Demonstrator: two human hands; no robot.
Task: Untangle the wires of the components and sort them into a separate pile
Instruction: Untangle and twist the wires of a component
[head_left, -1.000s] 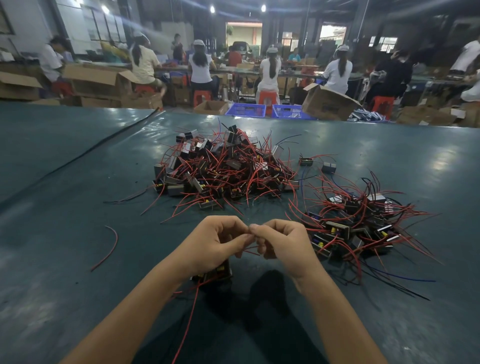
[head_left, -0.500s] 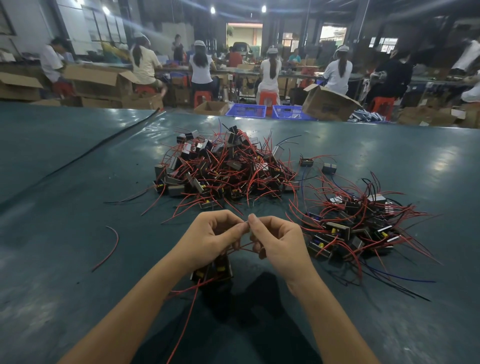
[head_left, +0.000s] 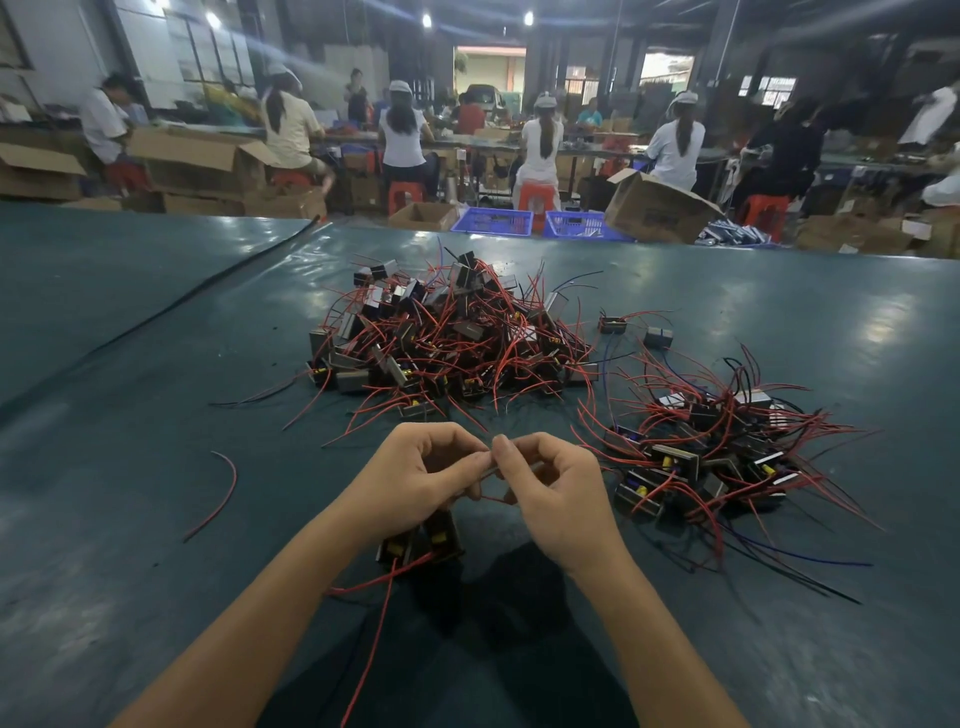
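trailing wires (head_left: 375, 639): red, running from the held components down toward the near edge of the dark teal tabletop (head_left: 104, 415).
held components (head_left: 422, 540): two small black blocks with yellow tabs, just under the left hand and partly hidden by it; gripped or hanging by wires, cannot tell.
left hand (head_left: 415, 480): fingers curled, thumb and forefinger pinching a thin wire.
right hand (head_left: 558, 499): fingers curled, pinching the same pinched wire (head_left: 511, 470); thumb tips of both hands almost meeting above it.
loose strand (head_left: 221, 491): single red wire, curved, flat on the tabletop well left of the left hand.
smaller pile (head_left: 701, 452): components with red, black and blue wires, near the right hand on its right side.
large pile (head_left: 447, 338): heaped and tangled, red wires sticking out, beyond both hands.
stray components (head_left: 612, 325): two, lying apart between the piles at their far side.
blue baskets (head_left: 493, 221): past the far edge, beside cardboard boxes (head_left: 660, 208); seated people behind, backs turned.
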